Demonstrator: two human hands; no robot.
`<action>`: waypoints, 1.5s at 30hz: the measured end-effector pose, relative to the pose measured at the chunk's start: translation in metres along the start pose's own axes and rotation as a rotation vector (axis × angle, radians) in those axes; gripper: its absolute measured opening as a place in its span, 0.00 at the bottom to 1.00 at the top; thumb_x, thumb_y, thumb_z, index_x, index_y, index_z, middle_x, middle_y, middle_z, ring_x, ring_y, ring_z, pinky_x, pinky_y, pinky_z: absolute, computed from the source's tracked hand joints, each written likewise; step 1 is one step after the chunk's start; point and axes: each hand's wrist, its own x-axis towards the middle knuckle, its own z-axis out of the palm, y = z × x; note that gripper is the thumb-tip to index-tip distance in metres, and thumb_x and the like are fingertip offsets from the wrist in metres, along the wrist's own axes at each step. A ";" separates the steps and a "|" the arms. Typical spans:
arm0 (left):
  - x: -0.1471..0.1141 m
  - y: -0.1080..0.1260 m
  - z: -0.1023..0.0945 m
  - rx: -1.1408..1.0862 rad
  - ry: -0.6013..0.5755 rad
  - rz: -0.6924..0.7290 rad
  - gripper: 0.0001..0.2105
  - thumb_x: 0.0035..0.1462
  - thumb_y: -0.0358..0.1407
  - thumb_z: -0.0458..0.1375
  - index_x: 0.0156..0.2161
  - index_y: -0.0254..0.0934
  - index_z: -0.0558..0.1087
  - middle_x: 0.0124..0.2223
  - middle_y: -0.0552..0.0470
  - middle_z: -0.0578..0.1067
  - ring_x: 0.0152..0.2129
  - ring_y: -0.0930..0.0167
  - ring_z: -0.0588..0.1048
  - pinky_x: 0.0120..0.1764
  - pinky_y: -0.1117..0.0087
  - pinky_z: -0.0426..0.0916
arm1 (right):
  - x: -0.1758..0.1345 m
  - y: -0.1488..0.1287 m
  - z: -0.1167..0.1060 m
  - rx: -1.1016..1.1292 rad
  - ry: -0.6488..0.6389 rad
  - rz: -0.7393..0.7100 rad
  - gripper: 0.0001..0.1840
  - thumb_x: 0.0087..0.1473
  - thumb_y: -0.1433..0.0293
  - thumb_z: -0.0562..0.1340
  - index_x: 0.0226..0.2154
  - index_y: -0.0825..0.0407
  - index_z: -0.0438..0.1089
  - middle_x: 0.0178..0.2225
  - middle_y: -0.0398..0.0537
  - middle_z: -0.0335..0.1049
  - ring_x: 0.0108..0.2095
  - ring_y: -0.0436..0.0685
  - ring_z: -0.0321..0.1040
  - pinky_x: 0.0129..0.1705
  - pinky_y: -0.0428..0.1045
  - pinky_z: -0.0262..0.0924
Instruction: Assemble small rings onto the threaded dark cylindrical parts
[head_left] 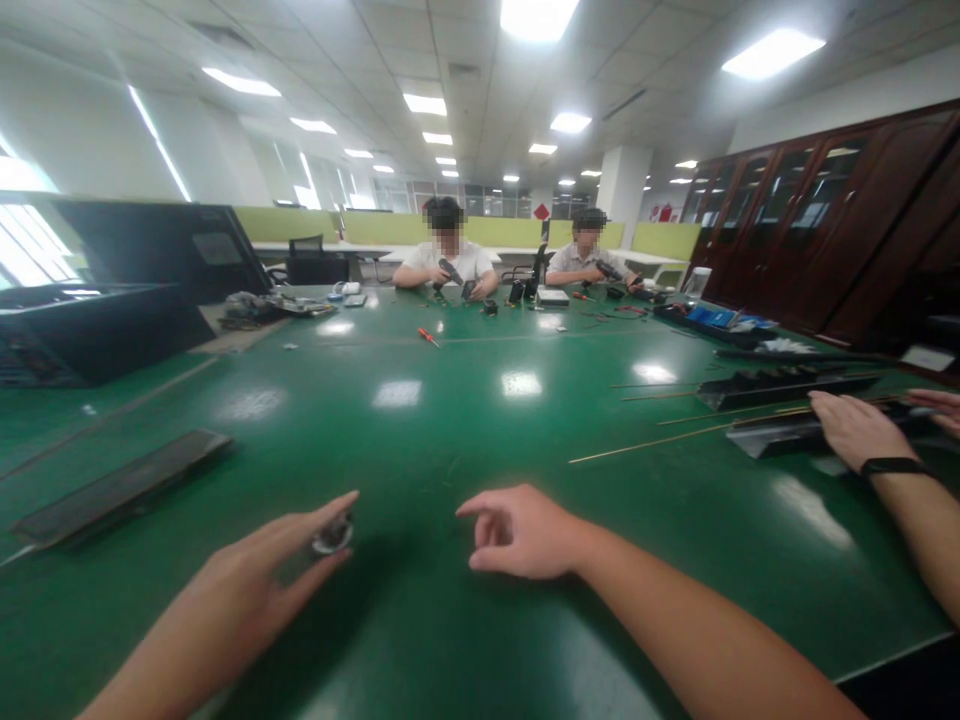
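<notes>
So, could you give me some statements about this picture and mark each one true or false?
1. The left hand holds a small object. True, though it is too blurred to identify.
2. The red-handled screwdriver is in the right hand. False: it lies on the tabletop, beyond both hands.
3. The tabletop is brown. False: it is green.
4. A black band circles a co-worker's wrist at the right. True.
</notes>
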 end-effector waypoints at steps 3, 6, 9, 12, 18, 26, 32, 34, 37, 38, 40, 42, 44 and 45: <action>0.031 0.040 0.025 -0.092 -0.129 0.099 0.18 0.57 0.46 0.61 0.52 0.47 0.76 0.44 0.53 0.82 0.38 0.66 0.81 0.41 0.70 0.77 | -0.001 0.002 -0.008 -0.196 0.032 -0.048 0.32 0.47 0.74 0.70 0.56 0.52 0.70 0.36 0.44 0.75 0.31 0.51 0.69 0.34 0.45 0.64; 0.050 0.074 0.044 -0.202 -0.217 0.139 0.10 0.57 0.39 0.62 0.45 0.46 0.78 0.42 0.54 0.81 0.39 0.68 0.80 0.44 0.71 0.75 | -0.002 0.000 -0.013 -0.300 0.044 -0.093 0.31 0.45 0.79 0.66 0.54 0.51 0.69 0.37 0.44 0.75 0.32 0.51 0.69 0.35 0.45 0.64; 0.054 0.089 0.056 -0.296 -0.242 0.168 0.12 0.59 0.36 0.60 0.48 0.47 0.77 0.44 0.54 0.79 0.41 0.70 0.78 0.45 0.72 0.73 | -0.003 -0.005 -0.015 -0.386 0.118 -0.120 0.28 0.44 0.79 0.66 0.49 0.51 0.69 0.39 0.45 0.74 0.36 0.54 0.70 0.38 0.46 0.65; 0.047 0.085 0.065 -0.335 -0.209 0.161 0.15 0.61 0.36 0.60 0.53 0.48 0.76 0.45 0.54 0.78 0.41 0.71 0.77 0.44 0.72 0.72 | -0.002 -0.006 -0.014 -0.406 0.169 -0.124 0.25 0.44 0.77 0.69 0.46 0.50 0.69 0.40 0.45 0.74 0.36 0.55 0.70 0.38 0.46 0.64; 0.035 0.073 0.073 -0.351 -0.130 0.153 0.12 0.59 0.37 0.63 0.49 0.45 0.77 0.43 0.54 0.80 0.40 0.71 0.79 0.44 0.71 0.73 | -0.001 -0.004 -0.007 -0.459 0.180 -0.133 0.20 0.43 0.73 0.72 0.42 0.50 0.72 0.37 0.45 0.75 0.37 0.55 0.71 0.39 0.47 0.62; 0.033 0.072 0.073 -0.346 -0.048 0.085 0.12 0.56 0.38 0.65 0.47 0.44 0.78 0.42 0.54 0.81 0.38 0.69 0.80 0.43 0.70 0.75 | -0.002 -0.009 -0.007 -0.425 0.220 -0.028 0.17 0.48 0.75 0.68 0.44 0.49 0.74 0.34 0.43 0.78 0.33 0.54 0.73 0.36 0.47 0.62; 0.032 0.068 0.072 -0.366 -0.049 0.050 0.13 0.56 0.40 0.66 0.47 0.44 0.78 0.42 0.53 0.81 0.38 0.68 0.80 0.43 0.69 0.75 | -0.002 -0.010 -0.006 -0.382 0.291 -0.046 0.06 0.54 0.70 0.67 0.37 0.50 0.76 0.31 0.43 0.79 0.30 0.53 0.73 0.34 0.46 0.60; 0.032 0.070 0.072 -0.368 -0.065 0.069 0.13 0.56 0.39 0.66 0.47 0.44 0.77 0.42 0.53 0.81 0.38 0.69 0.80 0.43 0.70 0.74 | -0.001 -0.009 -0.005 -0.413 0.275 -0.088 0.05 0.55 0.68 0.67 0.36 0.50 0.78 0.32 0.45 0.79 0.32 0.54 0.74 0.35 0.46 0.61; 0.031 0.074 0.071 -0.368 -0.102 0.120 0.12 0.58 0.38 0.64 0.47 0.44 0.77 0.42 0.54 0.81 0.39 0.70 0.79 0.43 0.71 0.74 | 0.000 -0.007 -0.002 -0.448 0.228 -0.170 0.08 0.57 0.65 0.67 0.37 0.50 0.80 0.34 0.47 0.80 0.35 0.55 0.75 0.38 0.47 0.62; 0.031 0.075 0.071 -0.367 -0.114 0.135 0.11 0.59 0.38 0.64 0.47 0.44 0.77 0.42 0.54 0.81 0.39 0.70 0.79 0.43 0.71 0.73 | 0.000 -0.007 -0.001 -0.459 0.213 -0.187 0.08 0.57 0.65 0.67 0.37 0.51 0.80 0.34 0.48 0.80 0.35 0.55 0.75 0.38 0.47 0.62; 0.031 0.077 0.071 -0.364 -0.128 0.153 0.10 0.59 0.38 0.63 0.47 0.45 0.77 0.42 0.54 0.81 0.39 0.70 0.79 0.43 0.71 0.73 | 0.000 -0.007 0.000 -0.487 0.191 -0.205 0.08 0.56 0.66 0.67 0.37 0.51 0.80 0.34 0.48 0.80 0.34 0.55 0.74 0.37 0.47 0.61; 0.031 0.078 0.072 -0.361 -0.129 0.154 0.10 0.60 0.38 0.63 0.47 0.45 0.77 0.42 0.54 0.81 0.38 0.71 0.79 0.43 0.71 0.73 | 0.000 -0.008 0.000 -0.506 0.180 -0.213 0.08 0.55 0.67 0.67 0.38 0.52 0.80 0.33 0.48 0.80 0.33 0.55 0.74 0.37 0.47 0.61; 0.031 0.078 0.072 -0.357 -0.120 0.151 0.10 0.60 0.38 0.63 0.47 0.45 0.77 0.42 0.54 0.81 0.38 0.71 0.79 0.43 0.71 0.73 | -0.001 -0.009 0.000 -0.502 0.179 -0.217 0.09 0.55 0.67 0.67 0.38 0.52 0.80 0.33 0.48 0.80 0.33 0.55 0.74 0.37 0.47 0.62; 0.031 0.078 0.073 -0.354 -0.113 0.150 0.10 0.60 0.38 0.63 0.47 0.45 0.77 0.42 0.54 0.81 0.38 0.71 0.79 0.43 0.71 0.73 | -0.001 -0.009 -0.001 -0.496 0.184 -0.216 0.09 0.56 0.66 0.67 0.38 0.52 0.80 0.33 0.48 0.80 0.33 0.55 0.74 0.37 0.46 0.62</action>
